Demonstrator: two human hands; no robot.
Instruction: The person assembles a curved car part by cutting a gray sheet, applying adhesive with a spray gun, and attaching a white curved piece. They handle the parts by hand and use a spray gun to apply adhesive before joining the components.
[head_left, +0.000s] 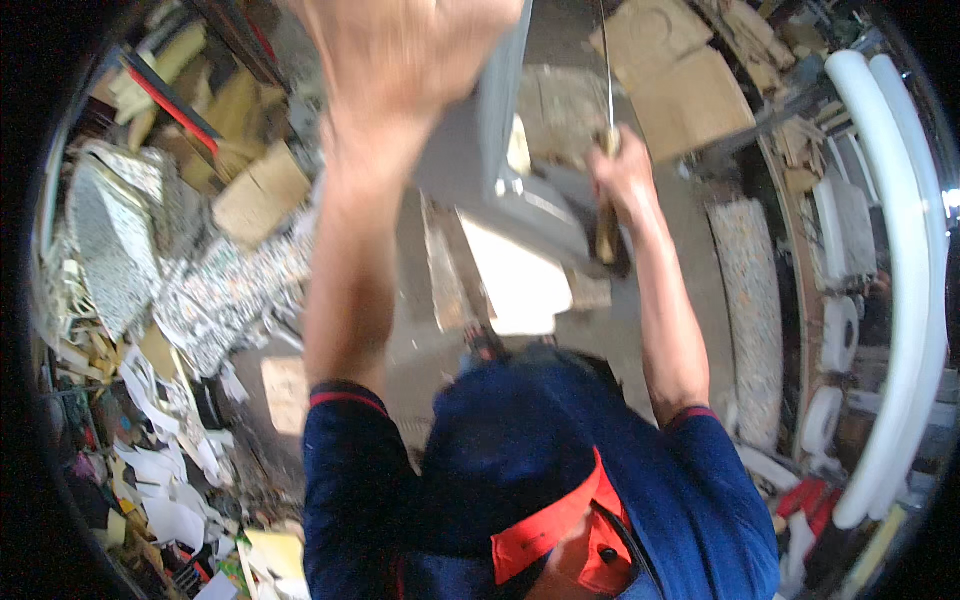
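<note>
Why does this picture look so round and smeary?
Head view: the left hand is blurred, probably by motion; a white patch near the middle is overexposed; the pale tubes at right look bowed, likely fisheye distortion; the corners go black.

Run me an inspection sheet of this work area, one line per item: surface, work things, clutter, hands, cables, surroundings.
Surface: grey-brown floor, partly covered by materials.
Work things: a dark grey piece, its material unclear; a wooden-handled tool with a long thin metal blade.
Clutter: white scraps and speckled material heaped on the left; flat brown sheets at upper right.
Hands: right hand closed around the tool's handle; left hand blurred at the grey piece, grip unclear.
Cables: nothing seen.
Surroundings: long pale tubes along the right; a long speckled slab nearer the person.
</note>
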